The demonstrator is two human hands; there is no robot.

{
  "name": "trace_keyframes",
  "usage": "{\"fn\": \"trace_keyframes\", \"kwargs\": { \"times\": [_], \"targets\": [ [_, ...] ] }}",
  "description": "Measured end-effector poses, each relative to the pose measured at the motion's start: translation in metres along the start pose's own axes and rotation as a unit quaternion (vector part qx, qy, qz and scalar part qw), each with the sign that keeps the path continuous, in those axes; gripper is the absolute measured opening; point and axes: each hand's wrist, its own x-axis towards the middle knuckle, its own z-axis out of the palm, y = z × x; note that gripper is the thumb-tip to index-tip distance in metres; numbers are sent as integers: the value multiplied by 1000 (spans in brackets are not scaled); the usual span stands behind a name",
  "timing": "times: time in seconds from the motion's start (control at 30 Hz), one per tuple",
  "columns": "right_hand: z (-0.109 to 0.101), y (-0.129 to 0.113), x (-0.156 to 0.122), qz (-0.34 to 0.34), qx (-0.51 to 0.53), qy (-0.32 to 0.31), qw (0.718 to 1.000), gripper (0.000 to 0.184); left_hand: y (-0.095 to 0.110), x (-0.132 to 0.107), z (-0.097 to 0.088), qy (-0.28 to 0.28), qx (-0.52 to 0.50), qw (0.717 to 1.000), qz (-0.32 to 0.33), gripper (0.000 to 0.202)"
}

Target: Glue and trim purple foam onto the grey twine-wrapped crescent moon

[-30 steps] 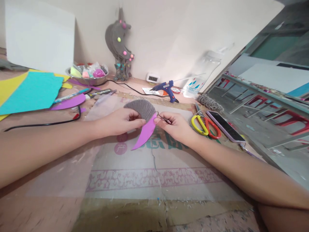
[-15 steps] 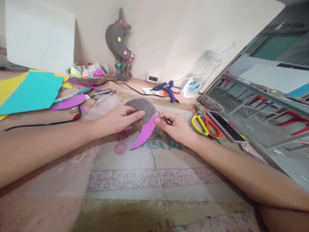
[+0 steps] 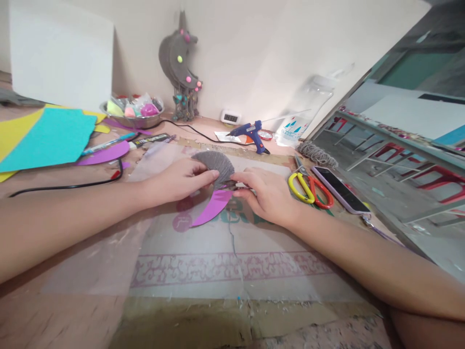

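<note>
Two bare forearms enter from the lower left and lower right corners and meet at the centre of the frame; beneath them, nearest the viewer, lies a flattened printed cardboard sheet point(image 3: 225, 271) under clear film, with a pink patterned band; the left hand point(image 3: 181, 180) has its fingers closed on a crescent point(image 3: 212, 206), thumb on top and fingertips at its inner curve; the crescent sits at the centre of the frame, low over the cardboard, its lower half bare purple and its upper half wrapped in grey yarn; the right hand point(image 3: 267, 194), palm down, has thumb and forefinger narrowed to a pinch on a yarn strand point(image 3: 236, 184) just beside the wrapped edge; right of that hand lie scissors point(image 3: 308, 188) with one yellow and one red handle, then a phone point(image 3: 339, 189), touching or nearly so; a black cable point(image 3: 72, 184) curves at the left; farther back, a teal felt sheet point(image 3: 47, 138) at the left edge, a blue glue gun point(image 3: 250, 133) right of centre, and a metal bowl point(image 3: 132, 120) of coloured bits; against the wall at upper centre stands a grey moon ornament point(image 3: 179, 63).
</note>
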Motion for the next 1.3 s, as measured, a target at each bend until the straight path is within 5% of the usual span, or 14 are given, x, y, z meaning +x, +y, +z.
{"fn": "trace_keyframes", "kwargs": {
  "times": [1.3],
  "targets": [
    [-1,0,-1,-13,-85,-31,996,32,-6,3,2,-18,-15,1000,4,37]
  ]
}}
